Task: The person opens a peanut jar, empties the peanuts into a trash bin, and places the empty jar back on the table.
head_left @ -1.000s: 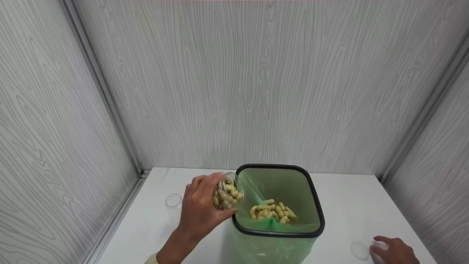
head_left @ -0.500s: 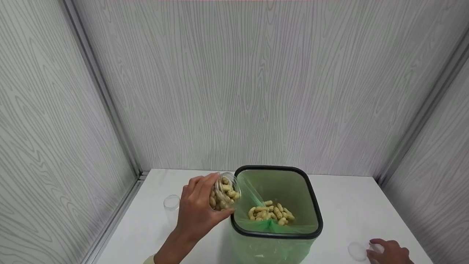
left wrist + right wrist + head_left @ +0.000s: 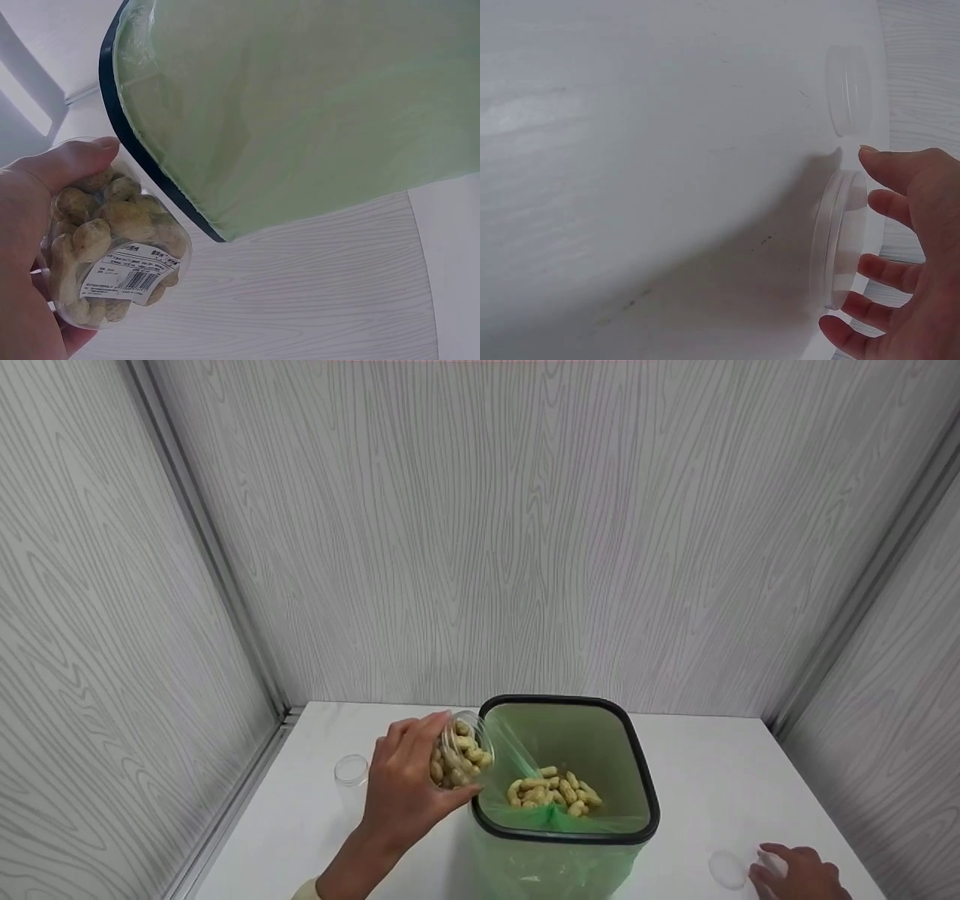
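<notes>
My left hand [image 3: 409, 787] grips a clear plastic jar [image 3: 184, 259] full of unshelled peanuts [image 3: 463, 757]. The jar tips over the left rim of a bin [image 3: 651, 780], its mouth turned toward the inside. A barcode label [image 3: 131, 274] shows on the jar's base in the left wrist view. More peanuts [image 3: 566, 791] lie inside the bin, on its green plastic liner [image 3: 592, 727]. At the far right, my right hand [image 3: 802, 874] is at a clear round lid [image 3: 829, 240] on the table, fingers spread along its edge and thumb apart from it.
A second clear round lid [image 3: 727, 870] lies just left of my right hand. Behind my left wrist, another clear jar [image 3: 351, 772] stands upright on the white table [image 3: 712, 765]. Wood-grained panels [image 3: 525, 547] enclose the table at the back and both sides.
</notes>
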The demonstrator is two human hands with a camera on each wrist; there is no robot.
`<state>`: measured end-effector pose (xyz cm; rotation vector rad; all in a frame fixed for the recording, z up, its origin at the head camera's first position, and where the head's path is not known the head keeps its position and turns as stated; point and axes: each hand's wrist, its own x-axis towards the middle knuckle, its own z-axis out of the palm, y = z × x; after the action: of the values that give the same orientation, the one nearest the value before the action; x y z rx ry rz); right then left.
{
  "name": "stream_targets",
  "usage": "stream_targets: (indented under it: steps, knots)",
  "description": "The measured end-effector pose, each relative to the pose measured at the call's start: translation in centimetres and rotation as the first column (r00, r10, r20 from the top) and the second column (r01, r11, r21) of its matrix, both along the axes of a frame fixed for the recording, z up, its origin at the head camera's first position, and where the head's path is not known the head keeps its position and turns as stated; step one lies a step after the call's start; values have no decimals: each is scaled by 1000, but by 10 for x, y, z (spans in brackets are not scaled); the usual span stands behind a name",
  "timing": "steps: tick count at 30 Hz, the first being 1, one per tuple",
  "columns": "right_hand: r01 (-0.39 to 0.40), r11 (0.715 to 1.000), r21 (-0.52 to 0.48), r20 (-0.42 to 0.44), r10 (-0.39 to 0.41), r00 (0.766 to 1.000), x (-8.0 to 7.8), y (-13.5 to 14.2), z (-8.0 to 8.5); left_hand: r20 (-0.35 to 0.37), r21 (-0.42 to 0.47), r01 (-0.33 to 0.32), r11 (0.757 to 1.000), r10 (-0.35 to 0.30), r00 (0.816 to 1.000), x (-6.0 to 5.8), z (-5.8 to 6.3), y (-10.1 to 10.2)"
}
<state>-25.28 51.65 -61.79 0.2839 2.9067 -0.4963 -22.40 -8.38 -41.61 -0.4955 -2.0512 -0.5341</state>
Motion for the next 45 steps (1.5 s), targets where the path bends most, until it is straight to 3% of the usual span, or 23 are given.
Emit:
stream_targets:
  steps: [9, 15, 26, 38, 45]
  knots:
    - [-7, 1000, 9, -34, 7, 999, -4, -1, 12, -8, -24, 1, 1000, -1, 1000, 0, -1, 0]
    - [-28, 999, 26, -127, 31, 991, -10, -8, 26, -10, -31, -7, 1000, 7, 1000, 0, 0, 1]
    - [-32, 999, 25, -280, 38, 959, -13, -25, 43, -7, -45, -6, 999, 5, 1000, 0, 1, 0]
    - [-81, 997, 8, -388, 78, 918, -14, -54, 79, -1, -54, -3, 999, 3, 1000, 1, 2, -1]
    - [-105, 994, 16, -470, 100, 877, -11, -67, 91, -4, -61, -5, 998, 5, 1000, 2, 3, -1]
